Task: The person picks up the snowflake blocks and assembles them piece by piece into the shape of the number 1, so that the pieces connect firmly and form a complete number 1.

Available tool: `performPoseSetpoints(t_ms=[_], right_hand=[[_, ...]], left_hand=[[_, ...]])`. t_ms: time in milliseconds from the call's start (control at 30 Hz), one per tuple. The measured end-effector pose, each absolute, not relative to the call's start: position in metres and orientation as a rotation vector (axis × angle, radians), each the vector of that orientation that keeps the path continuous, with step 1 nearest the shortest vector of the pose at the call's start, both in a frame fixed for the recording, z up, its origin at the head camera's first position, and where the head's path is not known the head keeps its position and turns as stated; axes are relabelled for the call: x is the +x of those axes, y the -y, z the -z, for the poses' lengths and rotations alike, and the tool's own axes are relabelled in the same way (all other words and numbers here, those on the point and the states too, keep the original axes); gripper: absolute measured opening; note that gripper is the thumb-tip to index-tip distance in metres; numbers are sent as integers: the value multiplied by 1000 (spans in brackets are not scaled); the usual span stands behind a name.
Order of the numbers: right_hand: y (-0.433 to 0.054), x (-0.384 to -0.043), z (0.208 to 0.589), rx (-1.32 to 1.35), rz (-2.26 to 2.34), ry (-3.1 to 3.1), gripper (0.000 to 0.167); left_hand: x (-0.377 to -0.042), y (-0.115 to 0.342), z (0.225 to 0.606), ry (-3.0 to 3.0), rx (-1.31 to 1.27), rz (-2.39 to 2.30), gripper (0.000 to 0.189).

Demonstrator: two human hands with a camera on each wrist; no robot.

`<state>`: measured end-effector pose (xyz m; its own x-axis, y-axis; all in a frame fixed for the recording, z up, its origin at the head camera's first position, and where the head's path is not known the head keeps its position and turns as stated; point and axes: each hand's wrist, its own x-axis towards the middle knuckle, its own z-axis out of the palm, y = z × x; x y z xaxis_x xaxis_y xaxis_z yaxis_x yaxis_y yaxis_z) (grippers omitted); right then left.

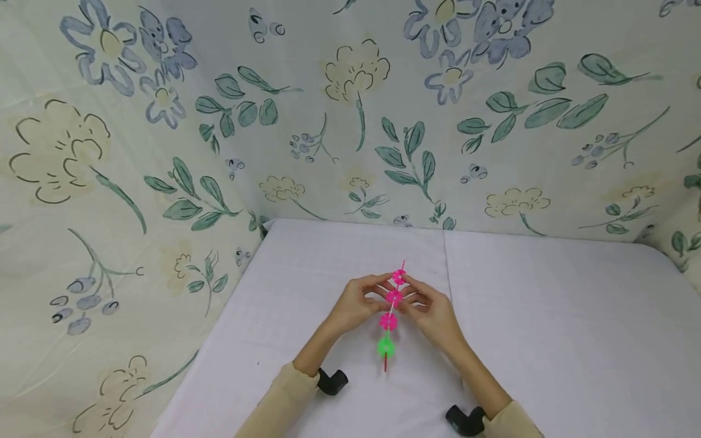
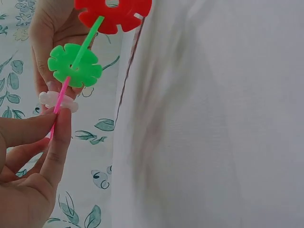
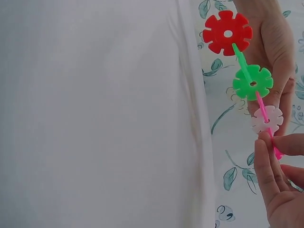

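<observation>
Both hands are raised close together over the white cloth, around a chain of notched, flower-shaped plastic discs joined by thin sticks. In the head view, pink discs point(image 1: 388, 322) sit above a green disc point(image 1: 386, 347), with a red stick end point(image 1: 386, 365) below. My left hand point(image 1: 353, 305) and right hand point(image 1: 436, 313) meet at the upper discs. Seen from the left wrist, thumb and finger pinch a pink stick point(image 2: 61, 97) beside a whitish disc point(image 2: 70, 104). From the right wrist, fingers also pinch the pink stick point(image 3: 261, 105) there; a red disc point(image 3: 216, 34) ends the chain.
A white cloth point(image 1: 553, 328) covers the table. Flower-printed fabric point(image 1: 306, 55) hangs behind it and at the left. Black angled pieces point(image 1: 333, 382) show at both wrists, beside beige sleeves point(image 1: 282, 398).
</observation>
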<state>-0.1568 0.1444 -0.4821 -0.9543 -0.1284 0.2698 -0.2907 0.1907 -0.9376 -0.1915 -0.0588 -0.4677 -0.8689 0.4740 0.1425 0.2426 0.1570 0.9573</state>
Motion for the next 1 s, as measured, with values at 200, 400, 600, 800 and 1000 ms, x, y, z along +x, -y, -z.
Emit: performPoseSetpoints(t_ms=[200, 400, 600, 800, 1000], right_hand=[[-154, -163, 483, 369, -1826, 2394, 58], [-163, -171, 483, 338, -1744, 2511, 56], [-171, -180, 488, 338, -1698, 2598, 55], [-174, -188, 487, 312, -1591, 2701, 53], [-176, -194, 487, 236, -1508, 2782, 51]], left_hand=[[-201, 50, 474, -2292, 721, -1709, 60], [-212, 40, 480, -2340, 721, -1631, 59], [-221, 31, 486, -2362, 704, -1566, 58], [-230, 24, 487, -2392, 715, -1491, 52], [-235, 18, 483, -2398, 684, -1404, 51]])
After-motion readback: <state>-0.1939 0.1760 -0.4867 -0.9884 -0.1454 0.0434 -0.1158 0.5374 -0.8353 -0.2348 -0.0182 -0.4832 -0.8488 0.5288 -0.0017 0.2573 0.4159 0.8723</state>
